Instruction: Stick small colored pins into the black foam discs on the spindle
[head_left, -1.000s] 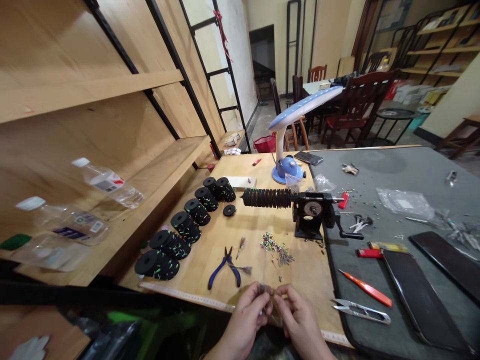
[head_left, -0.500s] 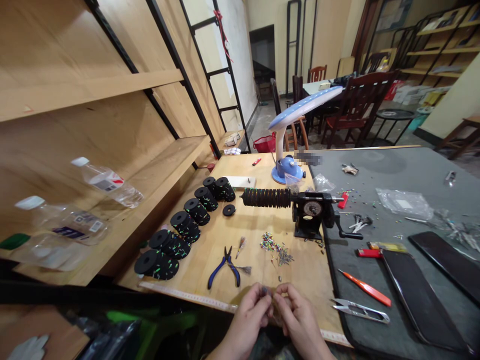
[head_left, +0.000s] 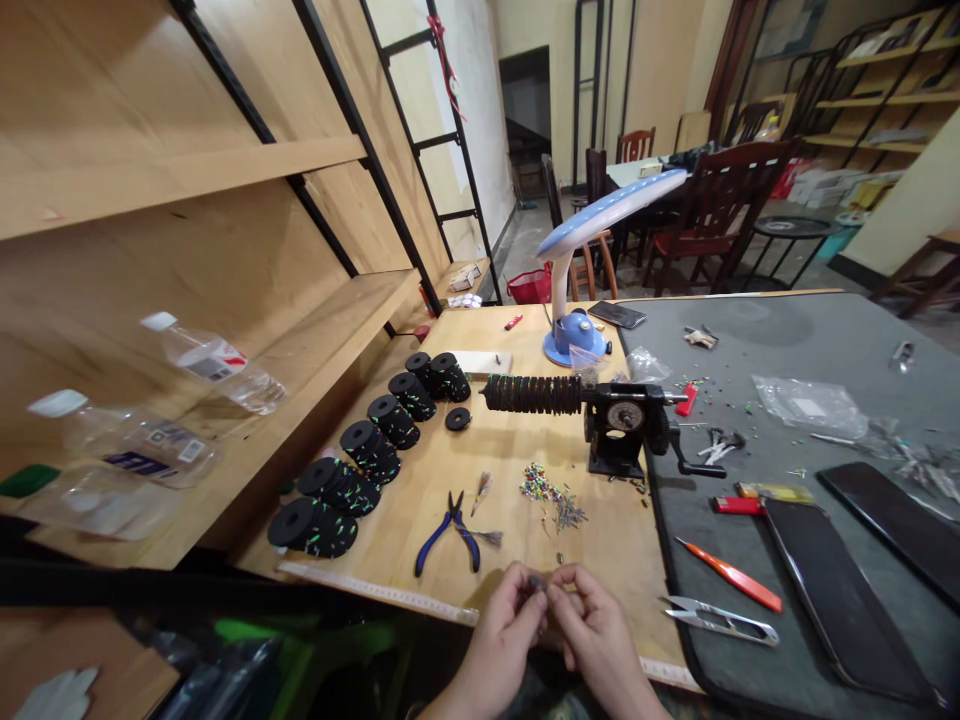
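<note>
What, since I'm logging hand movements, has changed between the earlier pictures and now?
Little: the left hand, holding a small dark item, edged slightly toward the right hand; nothing was visibly taken up or let go. The pliers, beads, black spools and hand-cranked machine stayed put.

Blue-and-white lamp (head_left: 562, 280), wooden chair (head_left: 701, 244) (red-seated)

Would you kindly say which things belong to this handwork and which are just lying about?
Likely the job's:
- small dark piece in the left hand
- coloured beads
- blue-handled pliers

Seemingly lying about:
- plastic bottles
- yellow lighter
- black smartphone
</note>
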